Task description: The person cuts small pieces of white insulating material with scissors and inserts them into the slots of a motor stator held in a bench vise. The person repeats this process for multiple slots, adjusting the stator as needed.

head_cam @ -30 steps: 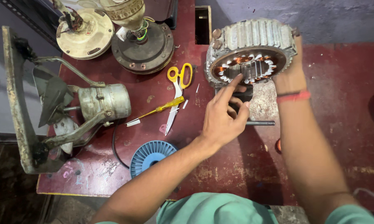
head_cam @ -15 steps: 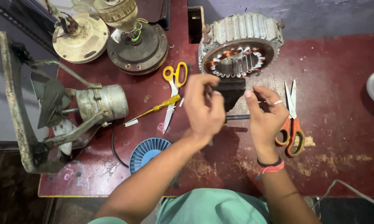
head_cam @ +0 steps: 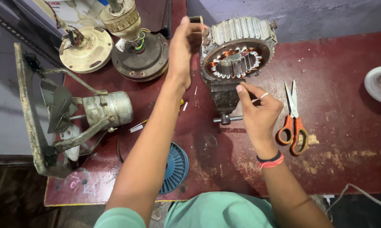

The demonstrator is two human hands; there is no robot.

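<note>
**A motor ring held in a small vise on a red table**

A round metal motor ring (head_cam: 238, 46) is stood up on its edge near the back of the red table (head_cam: 342, 160). Its open middle is turned toward the person, so the copper wire coils inside can be seen. Its round hole points from front to back, tipped up a little. The ribbed outside runs around the top and sides.

The ring is gripped from below by a small dark vise (head_cam: 225, 99). The vise's thin handle bar is laid flat, left to right, just under it.

The left hand (head_cam: 183, 50) is laid on the upper left edge of the ring, with the fingers curled over the rim. The rim is held, though how tightly cannot be told.

The right hand (head_cam: 258, 112) is set just below the ring, beside the vise. A thin white strip is pinched between its thumb and fingers. A ring is worn on one finger and a red band on the wrist.

Orange-handled scissors (head_cam: 292, 120) are laid near the right hand, blades pointing away from the person. A blue ribbed disc (head_cam: 175, 169) is seen at the table's front edge. An old fan motor with a bracket (head_cam: 106, 109) is laid at the left. Two round motor parts (head_cam: 137, 55) are stood at the back left.
</note>
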